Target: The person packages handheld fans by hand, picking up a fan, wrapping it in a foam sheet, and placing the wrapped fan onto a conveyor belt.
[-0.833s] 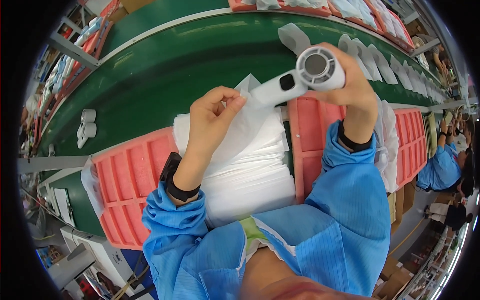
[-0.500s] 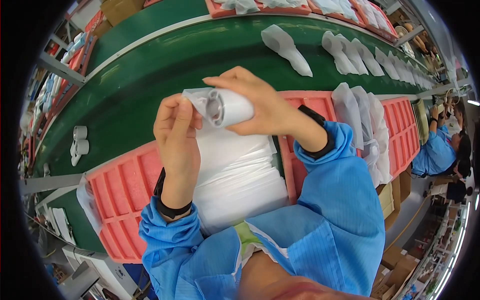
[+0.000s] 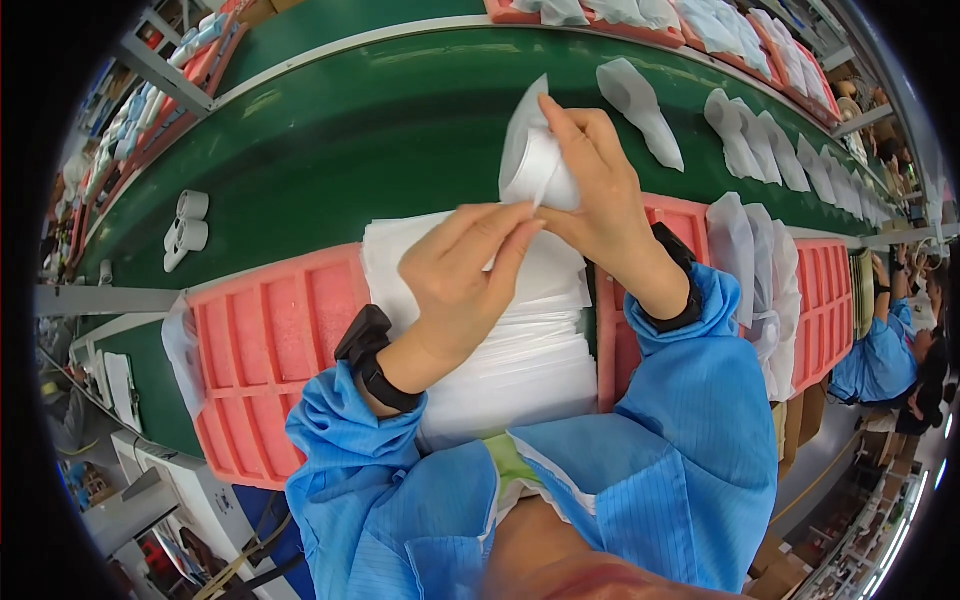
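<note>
Over the near side of the green conveyor belt (image 3: 380,140), my right hand (image 3: 605,190) is wrapped round a white, round-bodied appliance (image 3: 548,175). A thin white bag (image 3: 518,130) covers part of it, its loose end sticking up to the left of my fingers. My left hand (image 3: 460,275) is closed in a pinch on the bag's lower edge, close to my right thumb. The appliance's lower part is hidden by the bag and my fingers. Below both hands lies a thick stack of flat white bags (image 3: 500,385).
Pink compartment trays (image 3: 265,345) flank the stack; bagged pieces (image 3: 730,240) lie over the right one. Several bagged appliances (image 3: 640,110) line the belt to the right. Unwrapped white appliances (image 3: 190,235) lie at left. A metal post (image 3: 110,300) juts in. A co-worker (image 3: 870,350) sits far right.
Both hands have moved right with the appliance, which has turned so its ringed open end no longer shows. The bag now wraps round it, and my left hand pinches its lower edge.
</note>
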The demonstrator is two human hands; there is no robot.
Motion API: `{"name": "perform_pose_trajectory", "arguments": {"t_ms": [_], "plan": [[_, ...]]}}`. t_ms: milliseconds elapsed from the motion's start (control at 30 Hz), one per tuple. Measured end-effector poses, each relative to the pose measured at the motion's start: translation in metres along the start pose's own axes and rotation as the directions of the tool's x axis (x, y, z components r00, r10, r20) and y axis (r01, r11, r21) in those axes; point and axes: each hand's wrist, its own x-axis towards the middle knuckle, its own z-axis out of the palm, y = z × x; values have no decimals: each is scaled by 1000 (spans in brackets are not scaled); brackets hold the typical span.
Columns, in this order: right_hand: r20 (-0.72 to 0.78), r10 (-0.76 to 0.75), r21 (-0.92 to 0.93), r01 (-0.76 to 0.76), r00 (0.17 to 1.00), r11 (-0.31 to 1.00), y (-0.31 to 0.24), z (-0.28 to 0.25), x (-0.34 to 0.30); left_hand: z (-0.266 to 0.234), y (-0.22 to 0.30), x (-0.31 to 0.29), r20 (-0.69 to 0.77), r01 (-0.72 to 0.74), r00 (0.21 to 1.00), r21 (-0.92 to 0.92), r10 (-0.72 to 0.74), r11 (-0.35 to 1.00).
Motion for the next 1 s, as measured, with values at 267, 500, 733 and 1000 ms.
{"name": "perform_pose_trajectory", "arguments": {"t_ms": [267,500,733,1000], "plan": [[16,330,308,-318,944,897,10,16,-5,-5,-2,15,51,77,995,92,-82,993],[48,61,333,-73,997,940,-18,12,-4,-33,-34,33,119,105,989,-128,-90,986],[378,116,442,-289,918,849,5,20,-14,-49,-23,38,130,198,979,-427,-157,882],[385,108,518,-311,916,797,44,43,-19,-38,-18,32,211,218,970,-561,-117,798]]}}
